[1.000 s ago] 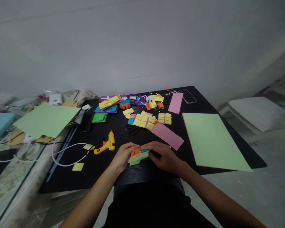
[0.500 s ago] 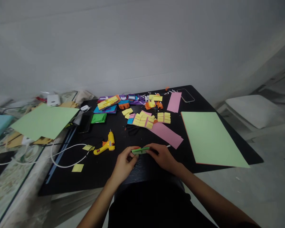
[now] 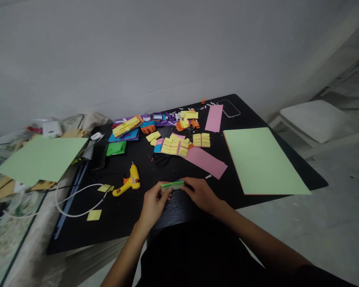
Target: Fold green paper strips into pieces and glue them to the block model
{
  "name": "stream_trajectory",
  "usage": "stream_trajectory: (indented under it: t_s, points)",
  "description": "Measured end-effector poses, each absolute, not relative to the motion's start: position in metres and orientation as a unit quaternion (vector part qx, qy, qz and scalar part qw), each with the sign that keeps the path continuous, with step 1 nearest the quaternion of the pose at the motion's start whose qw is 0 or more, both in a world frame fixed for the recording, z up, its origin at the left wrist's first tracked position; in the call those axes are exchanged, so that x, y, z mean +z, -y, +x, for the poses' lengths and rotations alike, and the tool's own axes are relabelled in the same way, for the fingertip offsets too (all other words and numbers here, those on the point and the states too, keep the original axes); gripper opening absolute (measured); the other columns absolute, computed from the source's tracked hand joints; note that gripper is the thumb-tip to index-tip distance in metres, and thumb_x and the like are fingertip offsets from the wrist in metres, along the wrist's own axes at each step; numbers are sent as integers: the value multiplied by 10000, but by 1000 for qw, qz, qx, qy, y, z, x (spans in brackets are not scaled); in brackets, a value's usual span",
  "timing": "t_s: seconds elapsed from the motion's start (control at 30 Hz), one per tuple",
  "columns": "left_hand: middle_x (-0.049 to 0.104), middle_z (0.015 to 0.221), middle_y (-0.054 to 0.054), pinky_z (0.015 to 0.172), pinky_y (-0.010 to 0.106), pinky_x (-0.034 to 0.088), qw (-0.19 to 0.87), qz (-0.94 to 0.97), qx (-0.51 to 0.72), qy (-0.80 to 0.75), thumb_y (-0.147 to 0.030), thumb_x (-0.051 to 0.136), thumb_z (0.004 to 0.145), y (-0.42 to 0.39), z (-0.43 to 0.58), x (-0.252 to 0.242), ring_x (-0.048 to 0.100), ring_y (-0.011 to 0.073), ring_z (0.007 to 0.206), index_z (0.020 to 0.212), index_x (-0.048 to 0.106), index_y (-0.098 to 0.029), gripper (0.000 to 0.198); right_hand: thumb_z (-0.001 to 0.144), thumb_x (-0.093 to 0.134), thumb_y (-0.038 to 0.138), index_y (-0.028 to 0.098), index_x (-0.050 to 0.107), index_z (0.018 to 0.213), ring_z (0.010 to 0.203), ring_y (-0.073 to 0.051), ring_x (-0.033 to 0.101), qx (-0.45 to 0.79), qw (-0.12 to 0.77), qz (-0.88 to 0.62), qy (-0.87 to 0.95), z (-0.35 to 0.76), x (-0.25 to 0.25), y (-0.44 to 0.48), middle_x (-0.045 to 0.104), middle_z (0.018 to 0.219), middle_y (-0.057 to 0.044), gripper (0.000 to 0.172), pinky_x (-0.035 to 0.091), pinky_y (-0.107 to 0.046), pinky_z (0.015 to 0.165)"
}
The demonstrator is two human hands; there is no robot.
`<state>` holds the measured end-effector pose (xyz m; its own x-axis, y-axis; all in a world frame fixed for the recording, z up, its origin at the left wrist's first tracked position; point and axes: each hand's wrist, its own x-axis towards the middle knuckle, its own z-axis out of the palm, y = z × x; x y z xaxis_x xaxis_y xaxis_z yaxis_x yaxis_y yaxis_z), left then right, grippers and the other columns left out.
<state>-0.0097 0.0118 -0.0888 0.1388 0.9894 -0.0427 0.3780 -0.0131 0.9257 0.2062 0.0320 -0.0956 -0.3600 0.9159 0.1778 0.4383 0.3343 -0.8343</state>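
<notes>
A small folded piece of green paper (image 3: 172, 185) is held between my two hands, close to the table's front edge. My left hand (image 3: 155, 199) pinches its left end, thumb toward me. At the right end, the fingers of my right hand (image 3: 201, 193) are closed on the same piece. Ahead of the hands lie yellow folded paper pieces (image 3: 175, 146) joined in rows, with a long pink paper strip (image 3: 208, 161) beside them. A yellow glue gun (image 3: 128, 181) rests on its side to the left of my left hand.
Large light green sheets lie on the right (image 3: 263, 163) and at the left (image 3: 44, 157). Green folded papers (image 3: 116, 148), an orange bundle (image 3: 148, 127) and paper scraps sit farther back. A white cable (image 3: 74, 215) loops at left. A white stool (image 3: 317, 119) stands beyond the table (image 3: 122, 223).
The view has shifted slightly, so the table's things sit a little farther left. The green paper has turned more level, with both hands still on it.
</notes>
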Motion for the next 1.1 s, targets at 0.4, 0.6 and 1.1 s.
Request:
stream_trajectory:
  t_s: [0.4,0.6,1.1]
  points:
    - [709,821,-3,653,248,561,376,675,365,-519,-336,668,998,-16,-10,-90,688,138,642,1010,735,-193,159,1022,613,148,194,767,1174,1014,-259,781,379,327,-441,745,209,-92,-33,818,1099,-106,221,579,-379,928]
    - [696,823,-6,657,242,573,354,689,375,-509,-316,671,1001,-13,-11,-92,688,130,640,1019,733,-196,137,953,699,113,177,750,1203,1104,-270,759,367,330,-442,749,213,-89,-36,801,1187,-126,264,562,-401,996]
    - [703,850,0,664,239,567,340,699,372,-507,-309,658,1017,-10,-9,-90,684,132,657,1050,739,-211,131,928,757,359,238,742,1231,926,-198,715,529,378,-394,650,223,-56,-36,779,1163,-70,326,579,-341,814]
